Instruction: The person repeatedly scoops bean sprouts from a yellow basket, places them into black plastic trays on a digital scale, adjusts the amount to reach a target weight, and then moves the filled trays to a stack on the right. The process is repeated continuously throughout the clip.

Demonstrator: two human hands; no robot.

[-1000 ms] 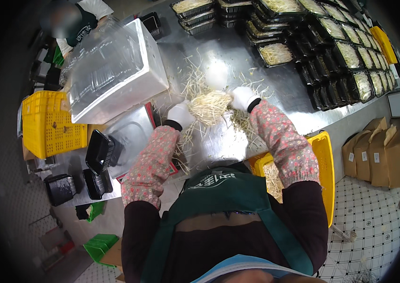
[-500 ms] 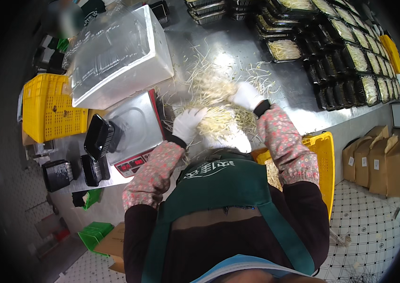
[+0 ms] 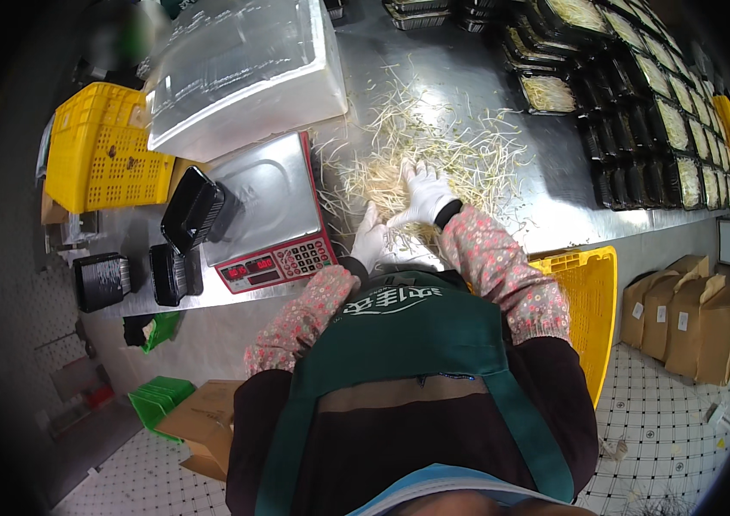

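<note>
Loose bean sprouts (image 3: 477,159) lie scattered on the metal table, with a denser clump (image 3: 378,179) in front of me. Against the clump's right side rests my right hand (image 3: 427,198), white-gloved, its fingers stretched out and apart. My left hand (image 3: 370,239), also gloved, touches the clump's near left edge with extended fingers. The thumbs come close together at the near side. To the left stands a red-framed digital scale (image 3: 266,202) with a metal pan. A black plastic tray (image 3: 193,211) leans tilted at the pan's left edge.
A white foam box (image 3: 249,116) stands beyond the scale, a yellow crate (image 3: 107,150) to its left. More black trays (image 3: 103,282) sit front left. Stacked sprout-filled trays (image 3: 670,125) line the right side. Another yellow crate (image 3: 584,301) is below the table edge, near cardboard boxes (image 3: 692,314).
My hands have come closer together around the sprouts, the right one moving left and nearer. Sprouts lie more spread out on the table. The view has shifted slightly.
</note>
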